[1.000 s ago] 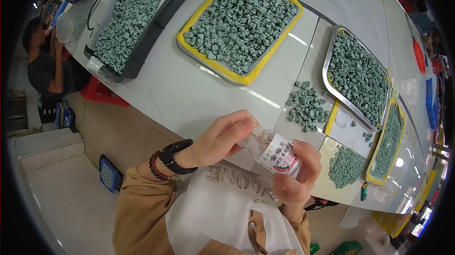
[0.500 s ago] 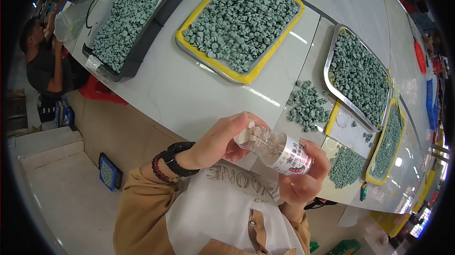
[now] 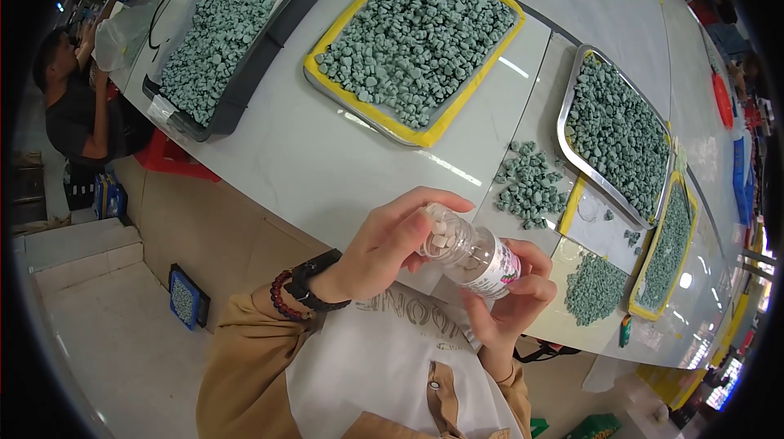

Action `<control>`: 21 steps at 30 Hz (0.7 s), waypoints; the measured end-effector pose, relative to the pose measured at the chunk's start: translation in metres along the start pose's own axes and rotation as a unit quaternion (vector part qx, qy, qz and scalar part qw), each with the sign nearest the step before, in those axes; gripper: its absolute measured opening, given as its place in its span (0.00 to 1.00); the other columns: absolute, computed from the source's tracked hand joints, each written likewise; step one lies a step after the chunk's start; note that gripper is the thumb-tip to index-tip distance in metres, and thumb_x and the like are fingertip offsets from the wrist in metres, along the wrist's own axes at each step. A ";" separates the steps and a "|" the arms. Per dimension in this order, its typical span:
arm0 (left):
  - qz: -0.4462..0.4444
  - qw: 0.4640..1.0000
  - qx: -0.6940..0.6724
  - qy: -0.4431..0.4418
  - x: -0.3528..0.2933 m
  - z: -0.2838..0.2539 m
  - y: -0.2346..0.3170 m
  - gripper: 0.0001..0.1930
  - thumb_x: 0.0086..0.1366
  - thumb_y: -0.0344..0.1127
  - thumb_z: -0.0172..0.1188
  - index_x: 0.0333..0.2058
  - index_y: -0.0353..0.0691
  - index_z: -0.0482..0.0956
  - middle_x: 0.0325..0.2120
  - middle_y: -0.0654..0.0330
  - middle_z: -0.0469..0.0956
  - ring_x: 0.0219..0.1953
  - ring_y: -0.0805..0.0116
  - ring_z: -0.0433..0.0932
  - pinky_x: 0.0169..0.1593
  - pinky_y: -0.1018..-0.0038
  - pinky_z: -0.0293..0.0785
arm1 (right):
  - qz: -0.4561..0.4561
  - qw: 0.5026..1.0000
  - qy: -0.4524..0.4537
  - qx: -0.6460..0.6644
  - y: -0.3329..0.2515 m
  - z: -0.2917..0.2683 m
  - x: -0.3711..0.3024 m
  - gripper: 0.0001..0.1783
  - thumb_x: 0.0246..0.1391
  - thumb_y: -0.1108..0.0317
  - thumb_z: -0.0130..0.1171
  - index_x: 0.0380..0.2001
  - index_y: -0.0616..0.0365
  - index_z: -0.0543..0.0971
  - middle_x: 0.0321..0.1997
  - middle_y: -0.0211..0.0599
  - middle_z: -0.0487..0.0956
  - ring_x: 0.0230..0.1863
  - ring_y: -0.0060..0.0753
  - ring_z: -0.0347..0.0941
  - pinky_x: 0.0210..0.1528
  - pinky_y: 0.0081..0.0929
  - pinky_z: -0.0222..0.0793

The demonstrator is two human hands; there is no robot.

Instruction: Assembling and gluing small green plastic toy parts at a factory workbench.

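Both my hands hold a clear, waisted plastic bottle (image 3: 465,249) of pale tablets, tilted across the front of my apron. My left hand (image 3: 385,236) grips its upper left end, thumb over the top and fingers behind. Several tablets (image 3: 443,234) show through the plastic there. Around the lower right end, which bears a white label (image 3: 495,271) with pink and green print, the fingers and thumb of my right hand (image 3: 518,292) are closed. Whether that end of the bottle has a cap cannot be seen.
Beyond my hands, a yellow-edged tray (image 3: 425,136) of green stone-like pieces stands on the white table (image 3: 327,173). A dark tray (image 3: 237,104) is left; a metal tray (image 3: 563,124) and loose pieces (image 3: 531,186) are right. A person (image 3: 77,112) sits far left.
The bottle has turned in my hands, so the label shows less of its face. My left hand has shifted slightly right, and the tablets lie differently.
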State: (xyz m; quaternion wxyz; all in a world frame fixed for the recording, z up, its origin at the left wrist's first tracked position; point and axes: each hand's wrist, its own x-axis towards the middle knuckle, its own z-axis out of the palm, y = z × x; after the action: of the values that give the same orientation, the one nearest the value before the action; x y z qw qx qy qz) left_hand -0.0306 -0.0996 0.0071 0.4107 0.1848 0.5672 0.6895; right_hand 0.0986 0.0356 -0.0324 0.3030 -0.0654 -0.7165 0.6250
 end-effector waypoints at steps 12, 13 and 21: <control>-0.058 0.997 -0.056 -0.002 0.002 -0.001 -0.002 0.31 0.65 0.61 0.32 0.46 0.38 0.69 0.26 0.68 0.71 0.20 0.85 0.62 0.22 0.88 0.57 | 0.001 1.000 0.006 -0.011 -0.006 0.001 0.000 0.31 0.30 0.80 0.66 0.36 0.51 0.59 0.49 0.49 0.63 0.48 0.42 0.66 0.50 0.35 0.63; -0.072 0.996 -0.057 -0.004 0.002 -0.001 -0.002 0.34 0.64 0.64 0.30 0.45 0.37 0.69 0.27 0.68 0.72 0.21 0.85 0.63 0.22 0.87 0.58 | 0.001 1.000 0.006 -0.011 -0.009 0.000 0.001 0.31 0.30 0.80 0.66 0.36 0.51 0.59 0.49 0.49 0.63 0.48 0.42 0.66 0.50 0.35 0.63; -0.139 0.976 -0.169 -0.015 0.002 0.000 -0.012 0.34 0.63 0.65 0.26 0.43 0.40 0.69 0.29 0.69 0.73 0.23 0.84 0.64 0.22 0.86 0.56 | -0.050 0.987 -0.048 -0.143 -0.027 -0.012 0.009 0.30 0.29 0.79 0.68 0.36 0.50 0.62 0.49 0.51 0.65 0.47 0.43 0.66 0.49 0.35 0.64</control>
State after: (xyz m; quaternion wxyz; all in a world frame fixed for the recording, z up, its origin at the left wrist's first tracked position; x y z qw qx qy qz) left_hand -0.0275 -0.0982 -0.0046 0.5365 0.0418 0.4563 0.7086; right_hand 0.1054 0.0447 -0.0035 0.2870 -0.0420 -0.8142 0.5029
